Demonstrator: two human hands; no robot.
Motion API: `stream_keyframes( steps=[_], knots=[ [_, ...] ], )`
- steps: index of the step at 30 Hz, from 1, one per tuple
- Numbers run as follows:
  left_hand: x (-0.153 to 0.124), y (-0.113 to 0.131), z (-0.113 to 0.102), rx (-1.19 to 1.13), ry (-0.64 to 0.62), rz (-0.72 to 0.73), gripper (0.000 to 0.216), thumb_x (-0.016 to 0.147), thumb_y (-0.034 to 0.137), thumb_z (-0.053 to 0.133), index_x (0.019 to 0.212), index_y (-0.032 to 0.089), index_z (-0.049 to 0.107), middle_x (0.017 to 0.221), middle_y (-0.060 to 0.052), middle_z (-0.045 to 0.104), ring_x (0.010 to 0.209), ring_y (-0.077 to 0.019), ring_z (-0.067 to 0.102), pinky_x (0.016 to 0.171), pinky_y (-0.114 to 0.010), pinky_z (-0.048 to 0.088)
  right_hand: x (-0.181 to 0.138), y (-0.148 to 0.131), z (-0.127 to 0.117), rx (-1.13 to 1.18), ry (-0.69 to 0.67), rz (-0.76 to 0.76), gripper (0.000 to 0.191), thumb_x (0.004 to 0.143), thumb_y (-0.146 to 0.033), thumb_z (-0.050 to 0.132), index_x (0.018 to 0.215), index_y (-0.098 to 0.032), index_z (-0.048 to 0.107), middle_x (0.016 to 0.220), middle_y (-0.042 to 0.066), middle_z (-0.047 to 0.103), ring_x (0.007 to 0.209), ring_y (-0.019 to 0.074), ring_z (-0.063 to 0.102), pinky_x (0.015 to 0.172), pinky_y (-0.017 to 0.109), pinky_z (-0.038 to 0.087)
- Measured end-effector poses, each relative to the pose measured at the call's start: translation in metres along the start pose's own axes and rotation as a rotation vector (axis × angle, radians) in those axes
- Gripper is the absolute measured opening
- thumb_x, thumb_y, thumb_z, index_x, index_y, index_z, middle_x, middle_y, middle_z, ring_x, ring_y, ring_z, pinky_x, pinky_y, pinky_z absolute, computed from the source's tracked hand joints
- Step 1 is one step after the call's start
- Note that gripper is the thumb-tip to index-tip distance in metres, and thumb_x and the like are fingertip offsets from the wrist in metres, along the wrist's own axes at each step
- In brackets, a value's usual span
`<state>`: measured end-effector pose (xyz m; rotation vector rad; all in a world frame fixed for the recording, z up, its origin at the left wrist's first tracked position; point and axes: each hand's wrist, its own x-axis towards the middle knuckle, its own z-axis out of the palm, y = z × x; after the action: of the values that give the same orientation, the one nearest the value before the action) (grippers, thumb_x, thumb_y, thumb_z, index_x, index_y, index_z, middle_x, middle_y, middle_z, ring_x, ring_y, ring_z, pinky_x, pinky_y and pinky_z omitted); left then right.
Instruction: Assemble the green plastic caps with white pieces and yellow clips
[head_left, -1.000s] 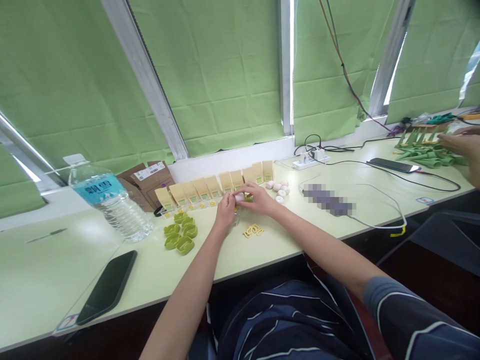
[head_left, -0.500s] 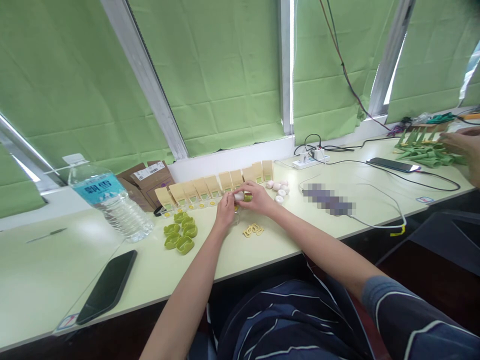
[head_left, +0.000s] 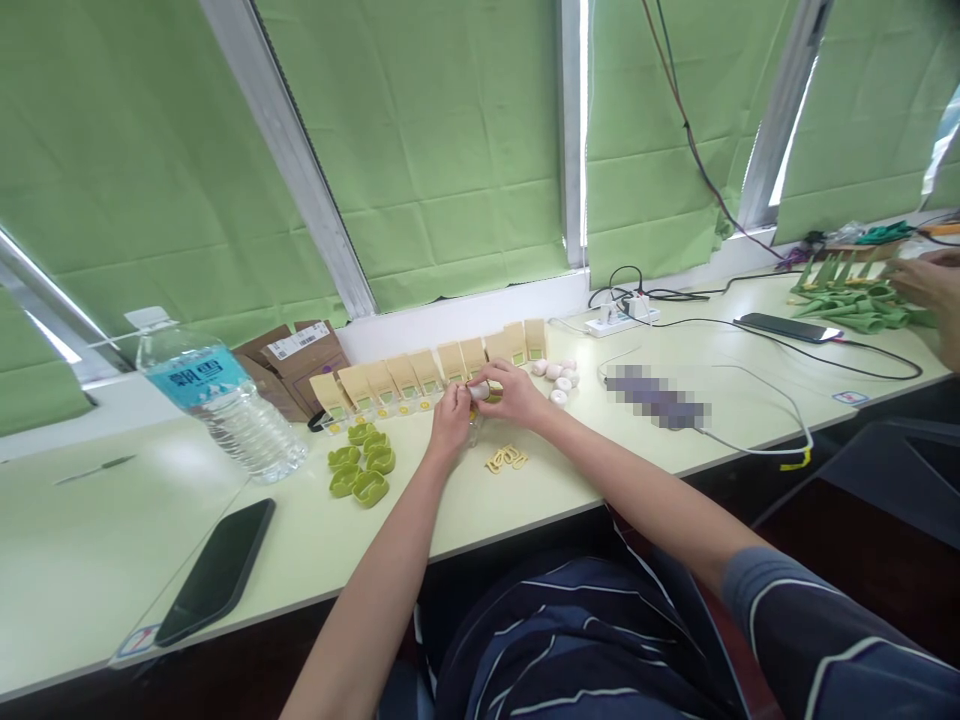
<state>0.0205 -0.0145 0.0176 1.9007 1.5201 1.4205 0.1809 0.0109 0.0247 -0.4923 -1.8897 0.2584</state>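
Observation:
My left hand (head_left: 451, 422) and my right hand (head_left: 513, 394) meet over the middle of the table, fingers closed around a small rounded whitish piece (head_left: 478, 392). Part of a clear plastic item (head_left: 473, 432) shows below the fingers; its shape is mostly hidden. Behind my hands runs a row of beige cards on clear holders (head_left: 403, 381). Several similar pinkish-white pieces (head_left: 559, 385) lie right of my right hand. Toward me are thin pale-yellow loops (head_left: 506, 459). Several green cup-like shapes (head_left: 370, 489) sit left of my left hand.
On the left stand a large water bottle (head_left: 221, 400) and a cardboard box (head_left: 292, 370), with a black phone (head_left: 217, 570) near the table edge. A power strip (head_left: 622, 317), cables and another phone (head_left: 787, 328) lie right. A co-worker's hand (head_left: 930, 290) is near green folded pieces (head_left: 862, 305).
My hands stay in nearly the same place, and the whitish piece between the fingers has turned slightly. The co-worker's hand at the far right has shifted a little.

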Motion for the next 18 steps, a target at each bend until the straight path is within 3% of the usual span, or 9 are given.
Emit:
stream_keyframes(
  steps=[18],
  knots=[
    [-0.0018,0.0037,0.0020,-0.022,-0.028,-0.028,0.028,0.095,0.035,0.037,0.091,0.019,0.060,0.081,-0.005,0.062,0.073,-0.0179,0.055,0.068,-0.029,0.039,-0.0006,0.0092,-0.0002,-0.031,-0.038,-0.058,0.022,0.071,-0.012,0.066,0.092,-0.019,0.066,0.099,0.005,0.058,0.090,0.0187,0.060,0.082,0.031,0.049]
  ],
)
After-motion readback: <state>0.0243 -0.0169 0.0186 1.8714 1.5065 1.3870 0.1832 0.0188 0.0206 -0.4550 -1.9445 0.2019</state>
